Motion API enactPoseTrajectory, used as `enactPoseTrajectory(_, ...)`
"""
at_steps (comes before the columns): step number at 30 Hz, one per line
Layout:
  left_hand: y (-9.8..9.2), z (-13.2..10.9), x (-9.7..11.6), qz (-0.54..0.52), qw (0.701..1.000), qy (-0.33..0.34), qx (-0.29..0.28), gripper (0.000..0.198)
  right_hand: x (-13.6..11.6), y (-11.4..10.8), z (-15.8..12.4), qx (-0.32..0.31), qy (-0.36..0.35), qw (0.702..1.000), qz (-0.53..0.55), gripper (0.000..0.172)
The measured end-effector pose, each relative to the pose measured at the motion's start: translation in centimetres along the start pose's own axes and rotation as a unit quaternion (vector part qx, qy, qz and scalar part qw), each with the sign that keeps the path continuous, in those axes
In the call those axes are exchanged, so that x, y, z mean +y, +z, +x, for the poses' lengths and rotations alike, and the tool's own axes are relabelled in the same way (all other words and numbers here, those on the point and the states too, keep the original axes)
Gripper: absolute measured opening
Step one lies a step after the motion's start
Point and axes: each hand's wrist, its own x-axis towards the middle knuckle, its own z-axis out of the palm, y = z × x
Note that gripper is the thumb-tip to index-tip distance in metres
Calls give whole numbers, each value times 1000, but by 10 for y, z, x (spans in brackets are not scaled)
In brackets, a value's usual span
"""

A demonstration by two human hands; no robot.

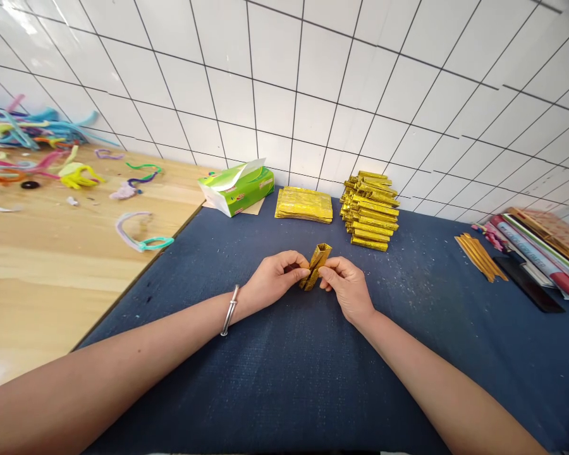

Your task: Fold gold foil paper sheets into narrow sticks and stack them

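Left hand (284, 275) and right hand (349, 287) pinching creased, hollow gold piece (318, 260), perhaps foil paper

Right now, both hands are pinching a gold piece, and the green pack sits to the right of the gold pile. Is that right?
Not quite: the head view shows the green pack left of the gold pile. The left hand and right hand do pinch a gold piece.

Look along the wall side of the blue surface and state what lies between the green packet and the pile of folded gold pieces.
In the head view, a flat gold stack lies between the green packet and the pile.
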Motion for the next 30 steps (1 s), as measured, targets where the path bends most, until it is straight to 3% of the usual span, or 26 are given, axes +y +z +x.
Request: enactPoseTrajectory(30,-1,0,3,24,1000,9,-9,10,1,-2,1,-15,-18,999,-36,18)
